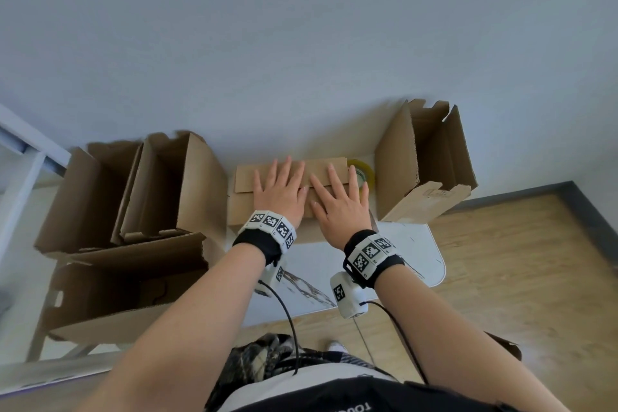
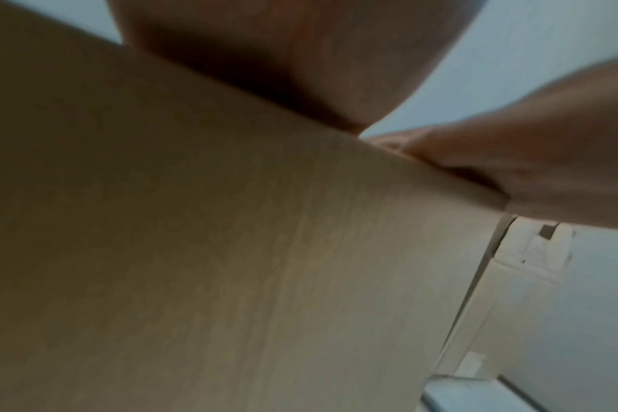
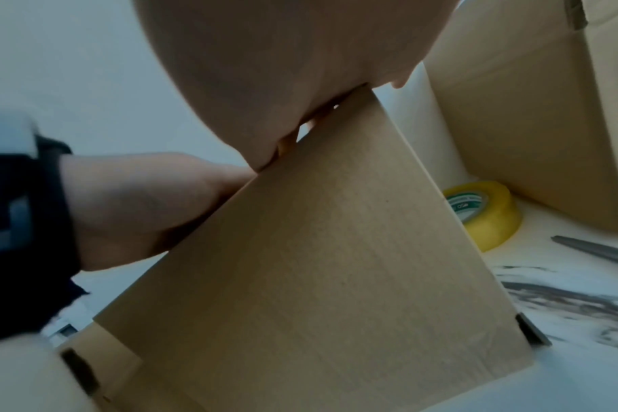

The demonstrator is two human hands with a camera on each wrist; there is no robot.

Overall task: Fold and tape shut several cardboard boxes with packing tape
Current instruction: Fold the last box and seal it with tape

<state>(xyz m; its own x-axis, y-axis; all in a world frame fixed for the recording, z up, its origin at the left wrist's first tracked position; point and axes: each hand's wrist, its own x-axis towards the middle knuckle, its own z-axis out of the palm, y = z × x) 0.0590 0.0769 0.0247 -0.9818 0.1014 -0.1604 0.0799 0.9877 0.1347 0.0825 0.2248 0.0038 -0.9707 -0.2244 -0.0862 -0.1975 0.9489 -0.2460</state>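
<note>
Nearest the person, both forearms reach forward over a white marbled bench [image 1: 414, 244], each wrist wrapped in a black band with square printed markers. The left hand [image 1: 279, 192] and right hand [image 1: 337, 202] lie side by side, palms down and fingers spread straight, pressing flat on the folded top flaps of a small cardboard box [image 1: 244, 177]; neither hand curls around anything. This box stands in the middle of the bench, toward its far edge against the wall. The right wrist view shows the box's near side panel rising to the palm, with the left hand beside it on the same top edge. Just beside the box on its right, at the far edge, lies a yellow roll of packing tape [image 1: 364, 172], flat on the bench. Scissors blades [image 3: 596, 251] rest nearer than the roll. Beyond the roll, at the far right corner, an open box [image 1: 421, 164] stands tilted. To the left, several open boxes [image 1: 133, 191] crowd together.
</note>
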